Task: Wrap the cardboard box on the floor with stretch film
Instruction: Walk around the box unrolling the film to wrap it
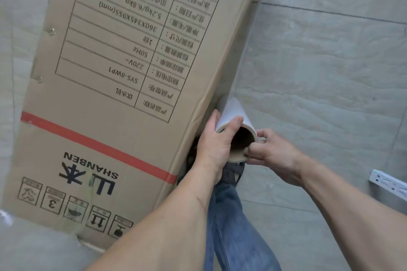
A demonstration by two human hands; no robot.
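A long cardboard box (114, 86) with a printed table, a red stripe and handling symbols lies on the tiled floor, filling the left of the view. A white roll of stretch film (233, 112) on a brown cardboard core stands against the box's right edge, its open end facing me. My left hand (214, 141) grips the roll's near end from the left, thumb over the rim. My right hand (271, 149) holds the same end from the right, with its fingers pinched at the core's rim. Whether film covers the box cannot be told.
Grey stone floor tiles (319, 72) spread to the right of the box. A white metal bracket (389, 182) lies at the right edge. My leg in blue jeans (233, 226) and a dark shoe (233, 171) stand just below the roll, beside the box.
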